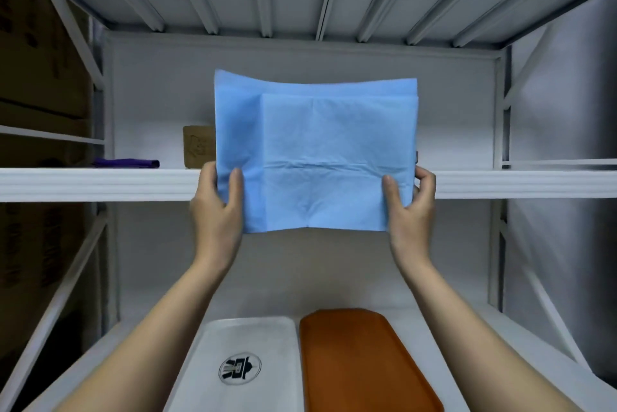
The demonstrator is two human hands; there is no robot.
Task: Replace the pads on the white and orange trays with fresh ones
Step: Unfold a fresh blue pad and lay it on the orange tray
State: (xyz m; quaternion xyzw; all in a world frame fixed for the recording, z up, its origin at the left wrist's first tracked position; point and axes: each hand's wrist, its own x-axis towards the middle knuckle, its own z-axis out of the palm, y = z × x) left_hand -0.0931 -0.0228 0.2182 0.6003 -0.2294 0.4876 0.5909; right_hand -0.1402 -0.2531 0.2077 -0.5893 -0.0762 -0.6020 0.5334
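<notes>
Both hands up: left hand [217, 201] and right hand [412, 201] pinch the folded blue pad [317, 158] at its lower corners, above the bare white tray [247, 345] and orange tray [360, 355]; unfolding one-handed could let it slip

Both arms reach up, left hand [217, 201] and right hand [412, 201] pinching, thumbs forward.
</notes>
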